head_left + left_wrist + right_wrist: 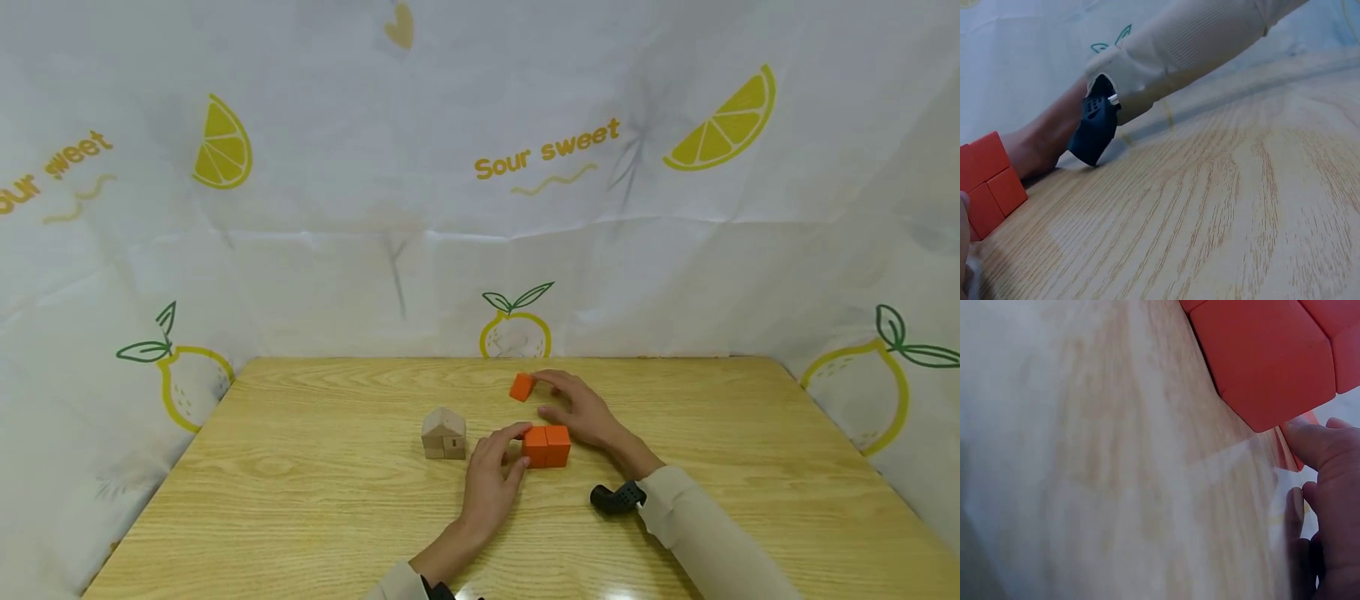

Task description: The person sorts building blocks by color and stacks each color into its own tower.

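Note:
Orange toy blocks (pixel 546 448) stand side by side on the table, their faces flush. From the left, my left hand (pixel 491 483) holds them loosely, index finger at the far corner and thumb at the near one. Beyond them lies a smaller orange block (pixel 522 387), apparently wedge-shaped. My right hand (pixel 583 412) reaches behind the joined blocks, its index fingertip at the small block's right side and its thumb apart. The right wrist view shows the joined blocks' orange faces (pixel 1266 356) close up, with the right hand (pixel 1341 487) beyond. The left fingers are mostly out of the left wrist view.
Left of the left hand stands a small house of plain wooden blocks (pixel 444 435) with a pitched roof. The wooden table (pixel 300 500) meets a white printed cloth (pixel 360 283) at the back and sides. A dark wrist device (pixel 617 499) sits at the right cuff.

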A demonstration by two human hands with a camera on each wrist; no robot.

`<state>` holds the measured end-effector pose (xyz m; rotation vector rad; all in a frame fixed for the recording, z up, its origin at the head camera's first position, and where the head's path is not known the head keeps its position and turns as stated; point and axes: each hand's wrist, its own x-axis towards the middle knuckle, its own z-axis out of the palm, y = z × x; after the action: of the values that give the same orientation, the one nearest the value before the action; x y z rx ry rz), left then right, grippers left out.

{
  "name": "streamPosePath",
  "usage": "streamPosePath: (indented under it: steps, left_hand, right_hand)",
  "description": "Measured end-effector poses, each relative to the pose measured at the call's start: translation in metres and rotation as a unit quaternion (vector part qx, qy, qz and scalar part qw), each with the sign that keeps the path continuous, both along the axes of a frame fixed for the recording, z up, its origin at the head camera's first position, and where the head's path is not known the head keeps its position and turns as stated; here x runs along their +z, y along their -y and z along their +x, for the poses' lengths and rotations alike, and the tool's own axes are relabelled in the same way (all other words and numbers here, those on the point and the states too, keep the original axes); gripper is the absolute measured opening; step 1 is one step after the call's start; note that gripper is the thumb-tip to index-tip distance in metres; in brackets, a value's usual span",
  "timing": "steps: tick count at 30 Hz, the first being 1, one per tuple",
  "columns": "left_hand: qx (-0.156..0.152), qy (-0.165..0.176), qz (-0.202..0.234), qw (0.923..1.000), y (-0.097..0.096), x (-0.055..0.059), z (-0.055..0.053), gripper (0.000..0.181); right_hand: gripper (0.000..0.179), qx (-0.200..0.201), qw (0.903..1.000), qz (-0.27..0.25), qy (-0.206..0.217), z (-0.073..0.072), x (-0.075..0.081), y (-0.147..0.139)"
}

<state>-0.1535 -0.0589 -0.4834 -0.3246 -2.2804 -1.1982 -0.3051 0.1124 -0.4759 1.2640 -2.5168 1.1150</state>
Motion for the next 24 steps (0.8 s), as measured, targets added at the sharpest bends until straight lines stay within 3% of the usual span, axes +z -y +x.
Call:
streamPosePath:
  steps: [10,18,24]
  left_hand:
    - [-0.007,-0.001,0.004,1.0,-0.001,-0.001,0.0,0.051]
    - [-0.008,-0.001,0.0,1.0,-0.001,0.0,0.0,0.052]
    - [-0.007,0.0,0.001,1.0,0.001,0.0,0.0,0.051]
  right_hand:
    - [0.061,0.061,0.9976,0.033,-0.008,-0.007,0.006,0.003]
    - [0.061,0.112,0.9927,0.014,0.043,-0.017,0.008,0.007]
    - [0.053,0.131,0.9899,0.02,0.05,-0.02,0.009,0.011]
